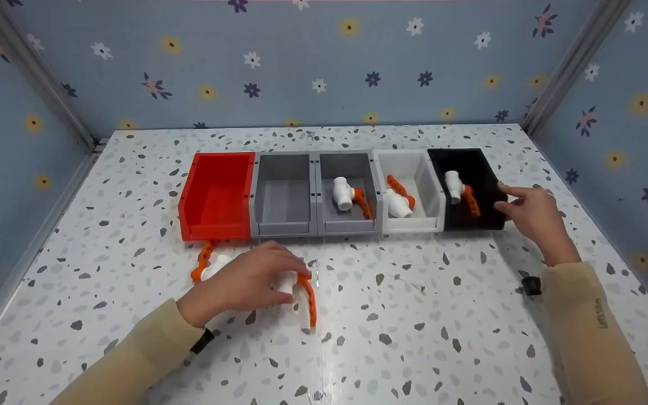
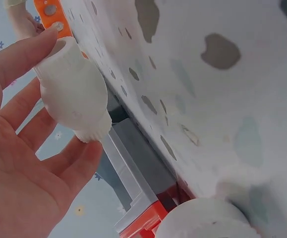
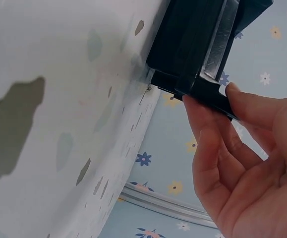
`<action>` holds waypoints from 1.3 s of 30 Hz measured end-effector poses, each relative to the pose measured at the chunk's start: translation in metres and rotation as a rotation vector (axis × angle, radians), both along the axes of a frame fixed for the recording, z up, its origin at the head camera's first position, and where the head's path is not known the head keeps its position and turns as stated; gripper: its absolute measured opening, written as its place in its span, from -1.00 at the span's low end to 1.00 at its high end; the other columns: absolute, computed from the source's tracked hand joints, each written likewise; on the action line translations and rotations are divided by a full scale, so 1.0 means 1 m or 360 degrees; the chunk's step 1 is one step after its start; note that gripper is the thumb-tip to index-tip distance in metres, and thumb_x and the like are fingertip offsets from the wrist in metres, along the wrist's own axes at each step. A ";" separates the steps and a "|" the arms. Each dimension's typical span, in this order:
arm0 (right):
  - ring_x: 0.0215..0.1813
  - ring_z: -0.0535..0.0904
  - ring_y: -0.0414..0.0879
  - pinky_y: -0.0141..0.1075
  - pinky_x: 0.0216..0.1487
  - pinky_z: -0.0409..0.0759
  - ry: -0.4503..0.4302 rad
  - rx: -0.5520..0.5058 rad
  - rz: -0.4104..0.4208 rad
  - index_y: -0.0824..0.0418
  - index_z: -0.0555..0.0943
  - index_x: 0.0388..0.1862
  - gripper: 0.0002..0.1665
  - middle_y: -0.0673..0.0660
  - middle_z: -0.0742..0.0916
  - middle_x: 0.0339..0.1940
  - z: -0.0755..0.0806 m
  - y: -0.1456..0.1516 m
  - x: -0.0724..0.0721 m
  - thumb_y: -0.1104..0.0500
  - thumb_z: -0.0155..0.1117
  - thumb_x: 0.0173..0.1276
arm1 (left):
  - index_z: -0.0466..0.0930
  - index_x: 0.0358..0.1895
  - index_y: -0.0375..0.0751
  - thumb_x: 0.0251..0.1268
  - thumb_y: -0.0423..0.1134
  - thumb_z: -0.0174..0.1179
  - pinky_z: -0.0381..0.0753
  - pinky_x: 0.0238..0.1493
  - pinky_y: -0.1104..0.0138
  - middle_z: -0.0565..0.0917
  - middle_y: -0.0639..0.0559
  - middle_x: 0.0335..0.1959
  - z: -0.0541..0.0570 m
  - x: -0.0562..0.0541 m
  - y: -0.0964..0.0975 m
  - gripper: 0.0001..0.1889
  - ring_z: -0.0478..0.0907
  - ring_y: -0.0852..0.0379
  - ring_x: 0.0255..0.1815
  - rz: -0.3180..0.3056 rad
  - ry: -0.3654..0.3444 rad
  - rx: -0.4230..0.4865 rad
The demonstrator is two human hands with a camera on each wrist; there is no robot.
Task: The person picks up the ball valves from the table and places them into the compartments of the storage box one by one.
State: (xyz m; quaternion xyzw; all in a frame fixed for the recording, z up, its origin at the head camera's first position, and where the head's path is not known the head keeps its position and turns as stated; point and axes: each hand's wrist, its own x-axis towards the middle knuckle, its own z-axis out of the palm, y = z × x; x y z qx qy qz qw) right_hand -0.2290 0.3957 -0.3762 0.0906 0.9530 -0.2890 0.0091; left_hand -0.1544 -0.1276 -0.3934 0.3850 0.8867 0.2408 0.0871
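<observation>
In the head view my left hand holds a white plastic ball valve with an orange handle. The left wrist view shows its thumb at one end of the valve body and fingertips at the other. Another white valve lies on the table, partly hidden behind this hand, its orange handle pointing to the red bin. Over at the right, my right hand pinches the right side of the black bin between thumb and fingers. Inside that bin lies a valve.
Five bins stand in a row: red, a grey bin, another grey bin, white and black. One valve lies in the right grey bin, another in the white one. Flower-patterned walls enclose the speckled table.
</observation>
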 end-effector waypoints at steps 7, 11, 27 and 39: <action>0.01 0.64 0.23 0.30 0.16 0.37 -0.0003 0.0001 -0.0005 -0.05 0.29 0.52 -0.32 0.40 0.68 0.05 0.002 0.003 0.002 0.02 0.25 0.48 | 0.72 0.09 0.15 0.07 -0.15 0.52 0.53 0.04 0.25 0.67 0.32 0.03 0.005 -0.004 0.001 -0.55 0.43 0.24 0.09 0.0055 0.0051 0.0021; 0.00 0.64 0.23 0.30 0.14 0.38 0.0007 0.0008 -0.0007 -0.05 0.29 0.52 -0.31 0.41 0.68 0.04 0.003 0.004 0.003 0.00 0.25 0.48 | 0.72 0.10 0.16 0.05 -0.13 0.53 0.54 -0.01 0.26 0.67 0.28 0.04 0.007 -0.007 0.001 -0.54 0.44 0.21 0.08 0.0143 0.0110 0.0012; 0.03 0.62 0.24 0.50 0.26 -0.03 -0.0018 -0.0013 0.0020 -0.06 0.27 0.53 -0.30 0.39 0.69 0.02 0.000 0.002 0.000 -0.03 0.24 0.48 | 0.72 0.10 0.17 0.09 -0.08 0.50 0.56 -0.02 0.18 0.66 0.24 0.07 0.014 -0.023 -0.009 -0.56 0.44 0.16 0.07 0.0378 0.0196 0.0059; -0.02 0.63 0.17 0.23 0.13 0.43 -0.0003 -0.0024 0.0014 -0.05 0.29 0.53 -0.32 0.45 0.63 0.10 0.001 -0.001 0.000 0.02 0.23 0.49 | 0.71 0.13 0.15 0.10 -0.09 0.50 0.58 0.01 0.10 0.67 0.16 0.09 0.022 -0.037 -0.011 -0.54 0.46 0.08 0.12 0.0400 0.0251 0.0057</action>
